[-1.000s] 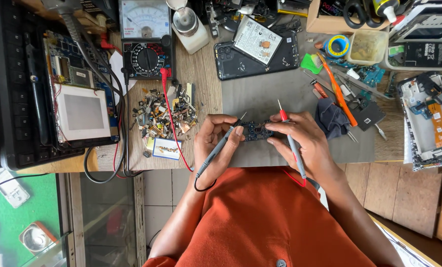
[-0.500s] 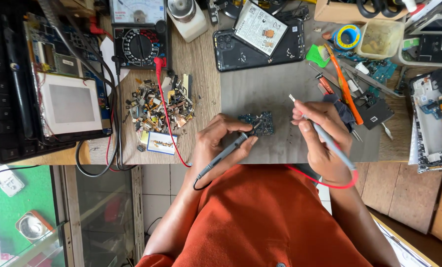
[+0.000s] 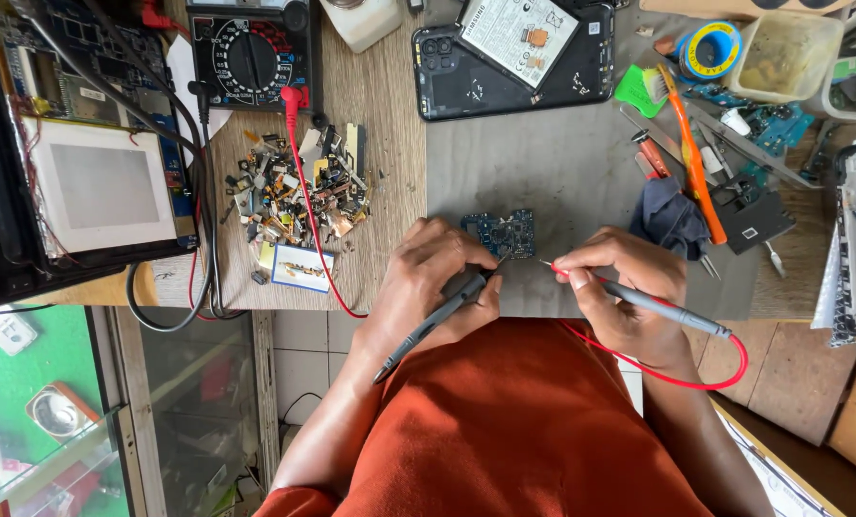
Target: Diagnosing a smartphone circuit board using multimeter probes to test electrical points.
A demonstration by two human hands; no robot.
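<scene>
At frame centre, our left hand (image 3: pixel 428 278) grips the black probe (image 3: pixel 433 321) on the blue board (image 3: pixel 501 233) lying on the grey mat (image 3: pixel 562 172), while our right hand (image 3: pixel 624 287), lately drawn aside, pinches the red probe (image 3: pixel 639 300), its tip now off the board, contact broken.

Left hand (image 3: pixel 438 278) gripping black probe (image 3: pixel 428 325) at small blue circuit board (image 3: pixel 501 233); right hand (image 3: pixel 624 287) gripping red-tipped probe (image 3: pixel 639 299) just beside.
</scene>
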